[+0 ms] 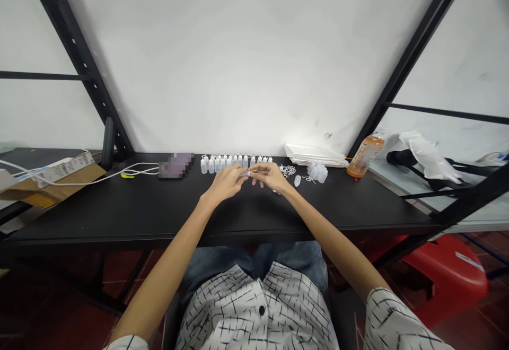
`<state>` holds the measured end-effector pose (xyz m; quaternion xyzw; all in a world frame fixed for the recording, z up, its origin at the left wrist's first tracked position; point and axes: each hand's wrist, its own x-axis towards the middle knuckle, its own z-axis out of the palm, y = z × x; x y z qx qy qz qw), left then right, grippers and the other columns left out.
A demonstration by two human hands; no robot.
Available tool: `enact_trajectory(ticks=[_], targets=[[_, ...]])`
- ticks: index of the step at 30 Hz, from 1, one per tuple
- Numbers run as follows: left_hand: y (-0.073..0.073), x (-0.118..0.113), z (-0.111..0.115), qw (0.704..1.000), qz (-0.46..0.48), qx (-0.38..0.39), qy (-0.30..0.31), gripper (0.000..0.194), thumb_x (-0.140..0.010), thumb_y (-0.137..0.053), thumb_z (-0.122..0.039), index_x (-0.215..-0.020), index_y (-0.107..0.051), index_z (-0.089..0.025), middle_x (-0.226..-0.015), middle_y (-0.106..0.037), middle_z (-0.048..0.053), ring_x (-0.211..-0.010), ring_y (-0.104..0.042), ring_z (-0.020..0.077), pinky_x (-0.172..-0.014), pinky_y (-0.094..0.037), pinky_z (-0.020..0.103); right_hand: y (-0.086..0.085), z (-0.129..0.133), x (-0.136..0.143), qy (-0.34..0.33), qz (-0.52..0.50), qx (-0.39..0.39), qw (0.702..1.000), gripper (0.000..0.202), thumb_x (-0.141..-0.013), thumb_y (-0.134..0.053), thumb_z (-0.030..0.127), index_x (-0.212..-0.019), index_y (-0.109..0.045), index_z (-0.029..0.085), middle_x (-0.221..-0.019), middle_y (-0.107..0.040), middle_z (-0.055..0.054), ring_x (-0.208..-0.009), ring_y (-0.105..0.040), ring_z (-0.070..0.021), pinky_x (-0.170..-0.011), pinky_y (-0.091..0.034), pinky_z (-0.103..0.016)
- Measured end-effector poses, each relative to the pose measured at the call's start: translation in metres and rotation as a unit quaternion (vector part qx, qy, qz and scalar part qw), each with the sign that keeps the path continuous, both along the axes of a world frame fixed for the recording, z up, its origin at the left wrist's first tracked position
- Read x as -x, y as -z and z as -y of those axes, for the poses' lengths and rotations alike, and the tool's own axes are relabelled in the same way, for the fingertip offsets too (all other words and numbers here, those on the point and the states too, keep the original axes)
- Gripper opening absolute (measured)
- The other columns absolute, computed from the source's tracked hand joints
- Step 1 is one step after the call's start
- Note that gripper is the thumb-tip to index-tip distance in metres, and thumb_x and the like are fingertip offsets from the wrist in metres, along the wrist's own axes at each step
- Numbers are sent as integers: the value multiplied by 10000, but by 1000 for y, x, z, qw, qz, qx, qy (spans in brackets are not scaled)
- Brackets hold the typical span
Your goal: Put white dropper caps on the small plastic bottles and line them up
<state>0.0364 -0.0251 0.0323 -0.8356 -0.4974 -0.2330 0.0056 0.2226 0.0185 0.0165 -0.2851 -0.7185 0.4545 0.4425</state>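
Observation:
My left hand (228, 181) and my right hand (271, 176) meet above the middle of the black table, fingers closed in a pinch. Between their fingertips is a small whitish plastic piece (248, 174), mostly covered, so its exact kind is unclear. Behind the hands, a row of small translucent dropper bottles (211, 165) with white tops stands upright near the wall. Right of my right hand lie a heap of small white caps or tips (288, 171), a lone capless bottle (297, 181) and a cluster of translucent bottles (317, 172).
The black table (131, 209) reaches a white wall. At the back right lies a stack of white sheets or bags (315, 155), beside an orange drink bottle (365, 155). On the left are a blurred-out purple item (175, 165), white cables (139, 169) and a cardboard box (59, 183).

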Motion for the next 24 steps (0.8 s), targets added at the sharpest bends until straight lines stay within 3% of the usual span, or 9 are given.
enact_trajectory(ticks=[8,14,18,24], targets=[[4,-4,-4,996,80,-35,9,264,-964,-487,-249,-1103,-691,-153,-1029,-662,100,-913,-620,229,-792,-472,329,1,-6,2,25,-76,9,997,403,-598,-873,414,-852,-724,138,-683,-679,-37,-612,-648,-168,-452,-512,-254],[11,2,-14,993,97,-49,53,183,-923,-531,-177,-896,-711,-155,-824,-649,61,-748,-578,191,-704,-432,304,1,-1,2,-2,-78,26,997,403,-623,-875,407,-858,-717,120,-668,-687,-44,-601,-673,-176,-470,-544,-262],[13,4,-16,987,115,-75,81,185,-901,-556,-134,-940,-736,-153,-800,-646,54,-720,-577,173,-680,-428,288,1,2,1,-33,-71,47,996,398,-674,-851,419,-899,-685,136,-742,-721,-58,-680,-733,-224,-551,-603,-315],[16,3,-18,976,144,-128,104,225,-866,-591,-83,-977,-768,-167,-879,-704,63,-748,-624,162,-678,-466,268,2,4,1,-41,-90,50,994,379,-675,-863,392,-877,-661,142,-720,-718,-43,-677,-732,-210,-638,-622,-352]])
